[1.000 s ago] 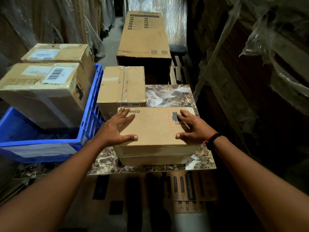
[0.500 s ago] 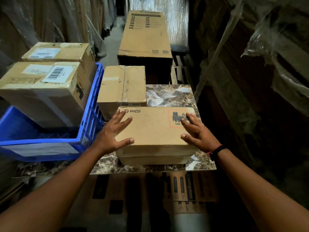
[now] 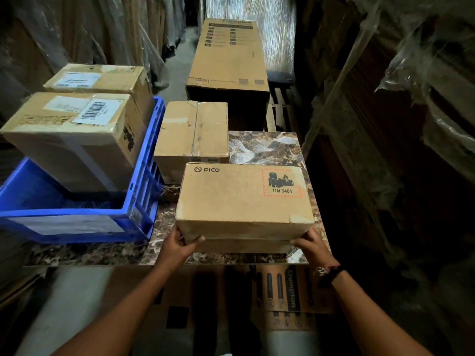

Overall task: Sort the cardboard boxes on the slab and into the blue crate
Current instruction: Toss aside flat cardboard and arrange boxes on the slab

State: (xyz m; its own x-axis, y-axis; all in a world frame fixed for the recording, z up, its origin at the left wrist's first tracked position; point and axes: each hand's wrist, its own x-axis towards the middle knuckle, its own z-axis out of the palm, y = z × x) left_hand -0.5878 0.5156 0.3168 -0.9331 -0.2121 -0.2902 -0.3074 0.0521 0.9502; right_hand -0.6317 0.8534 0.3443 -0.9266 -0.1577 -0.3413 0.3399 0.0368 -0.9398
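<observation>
Two boxes (image 3: 74, 140) (image 3: 100, 78) in blue crate (image 3: 77, 227) | hands (image 3: 177, 242) (image 3: 313, 246) grip PICO box (image 3: 241, 196)

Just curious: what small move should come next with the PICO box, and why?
Probably lift the PICO box slightly off the slab: left hand and right hand grip its near lower corners, and the blue crate shows free floor at its near end.

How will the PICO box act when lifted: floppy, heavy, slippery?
Probably stiff: the PICO box has crisp, flat faces. Maybe weighty: the left hand and right hand both grip its near corners. Unlikely to roll, as its sides are flat.
</observation>
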